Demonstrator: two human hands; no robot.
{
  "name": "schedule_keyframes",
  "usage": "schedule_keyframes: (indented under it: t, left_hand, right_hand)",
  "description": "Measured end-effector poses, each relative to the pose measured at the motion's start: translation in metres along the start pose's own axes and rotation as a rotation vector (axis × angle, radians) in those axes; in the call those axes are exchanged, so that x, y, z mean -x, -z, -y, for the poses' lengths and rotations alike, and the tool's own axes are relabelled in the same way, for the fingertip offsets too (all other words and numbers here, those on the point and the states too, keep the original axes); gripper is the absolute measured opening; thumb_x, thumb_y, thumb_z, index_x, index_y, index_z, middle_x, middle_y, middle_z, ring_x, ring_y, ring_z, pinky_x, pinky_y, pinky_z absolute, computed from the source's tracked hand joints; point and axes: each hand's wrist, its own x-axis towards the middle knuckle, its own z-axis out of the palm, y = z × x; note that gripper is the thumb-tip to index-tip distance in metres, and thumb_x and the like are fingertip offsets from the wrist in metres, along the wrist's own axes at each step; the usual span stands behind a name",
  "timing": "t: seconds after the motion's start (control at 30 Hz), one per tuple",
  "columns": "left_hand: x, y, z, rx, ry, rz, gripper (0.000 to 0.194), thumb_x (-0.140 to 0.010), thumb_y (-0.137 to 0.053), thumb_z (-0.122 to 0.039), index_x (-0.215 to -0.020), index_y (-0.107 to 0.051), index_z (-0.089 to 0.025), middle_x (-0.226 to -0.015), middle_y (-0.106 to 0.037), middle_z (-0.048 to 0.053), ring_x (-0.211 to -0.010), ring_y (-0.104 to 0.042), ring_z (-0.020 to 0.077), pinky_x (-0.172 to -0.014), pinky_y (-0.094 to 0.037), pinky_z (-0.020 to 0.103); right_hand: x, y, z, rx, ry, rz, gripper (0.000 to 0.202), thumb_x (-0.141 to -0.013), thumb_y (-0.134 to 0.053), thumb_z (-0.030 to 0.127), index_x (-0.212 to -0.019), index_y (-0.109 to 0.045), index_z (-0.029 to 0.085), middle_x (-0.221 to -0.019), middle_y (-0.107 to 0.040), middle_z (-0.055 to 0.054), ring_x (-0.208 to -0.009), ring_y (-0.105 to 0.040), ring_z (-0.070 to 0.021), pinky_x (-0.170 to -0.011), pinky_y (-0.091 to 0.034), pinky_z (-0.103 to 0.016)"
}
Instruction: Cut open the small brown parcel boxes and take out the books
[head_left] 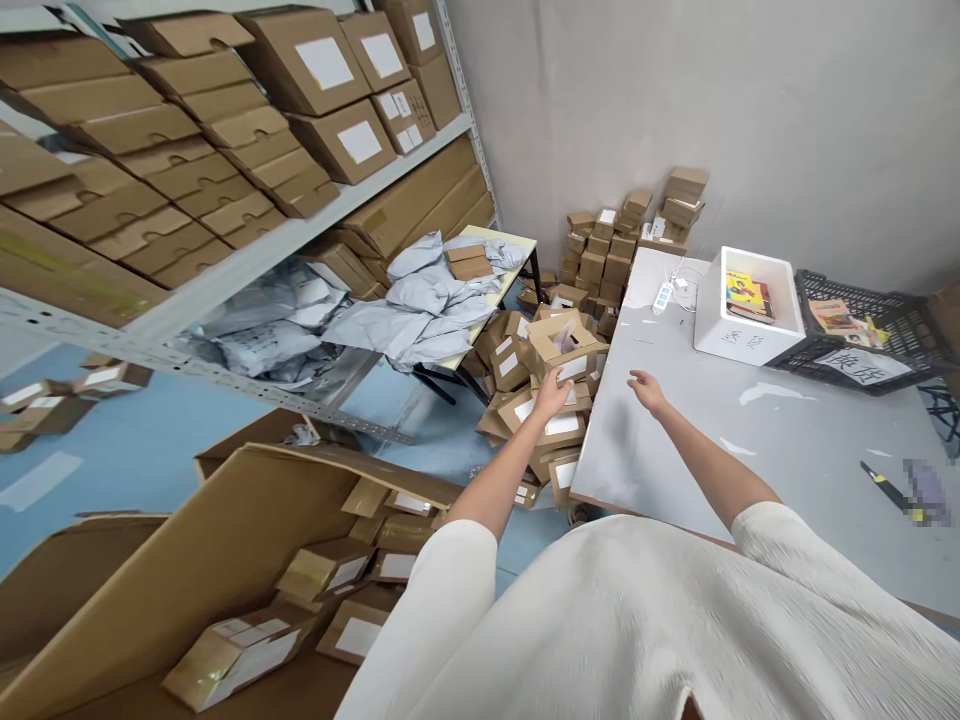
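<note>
My left hand (553,392) reaches over the heap of small brown boxes on the floor, at the near edge of an open-topped carton (564,340) with a white label. Its fingers look curled against that carton, but whether they grip it cannot be made out. Over the left edge of the grey table (675,440), my right hand (646,390) hangs with its fingers apart and nothing in them. More labelled boxes (561,425) lie under and around my left hand.
A white foam box (742,335) and a black crate (862,365) stand on the table, near a knife (892,492). Shelving (315,225) with cartons is at the left. Grey bags (435,300) cover a small table. A large carton (225,530) of boxes is at lower left.
</note>
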Motion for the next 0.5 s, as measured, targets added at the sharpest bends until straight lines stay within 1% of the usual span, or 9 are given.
schedule_keyframes:
  t: [0.13,0.27,0.4,0.5]
  left_hand:
    - [0.015,-0.001,-0.002,0.014,0.030,-0.005,0.051,-0.094,-0.071,-0.032,-0.144,-0.065,-0.020,-0.159,-0.062,0.018,-0.149,-0.058,0.0308,-0.127,-0.043,0.045]
    - [0.039,-0.001,-0.008,0.000,0.017,-0.055,0.048,-0.095,-0.071,-0.027,-0.142,-0.066,-0.021,-0.158,-0.063,0.017,-0.150,-0.058,0.0298,-0.128,-0.042,0.044]
    - [0.071,-0.006,-0.011,-0.015,0.010,-0.105,0.044,-0.095,-0.067,-0.023,-0.139,-0.067,-0.024,-0.153,-0.068,0.013,-0.148,-0.060,0.0278,-0.127,-0.044,0.043]
    - [0.102,-0.015,-0.006,-0.023,0.032,-0.133,0.045,-0.095,-0.064,-0.022,-0.141,-0.067,-0.023,-0.153,-0.068,0.013,-0.146,-0.061,0.0278,-0.125,-0.046,0.043]
  right_hand:
    - [0.010,0.001,-0.001,-0.004,0.014,0.026,0.047,-0.081,-0.068,0.034,-0.125,-0.078,0.021,-0.140,-0.076,-0.013,-0.142,-0.063,-0.0313,-0.119,-0.049,-0.047]
    - [0.022,0.002,-0.003,-0.004,0.038,0.072,0.046,-0.080,-0.067,0.033,-0.124,-0.078,0.020,-0.137,-0.077,-0.013,-0.137,-0.066,-0.0304,-0.117,-0.051,-0.046]
    - [0.038,0.002,-0.009,-0.003,0.060,0.138,0.043,-0.080,-0.068,0.032,-0.120,-0.079,0.021,-0.126,-0.080,-0.011,-0.126,-0.070,-0.0289,-0.112,-0.055,-0.045]
    - [0.052,-0.002,-0.021,-0.002,0.076,0.222,0.042,-0.079,-0.069,0.033,-0.118,-0.080,0.020,-0.119,-0.082,-0.011,-0.116,-0.073,-0.0285,-0.108,-0.057,-0.046]
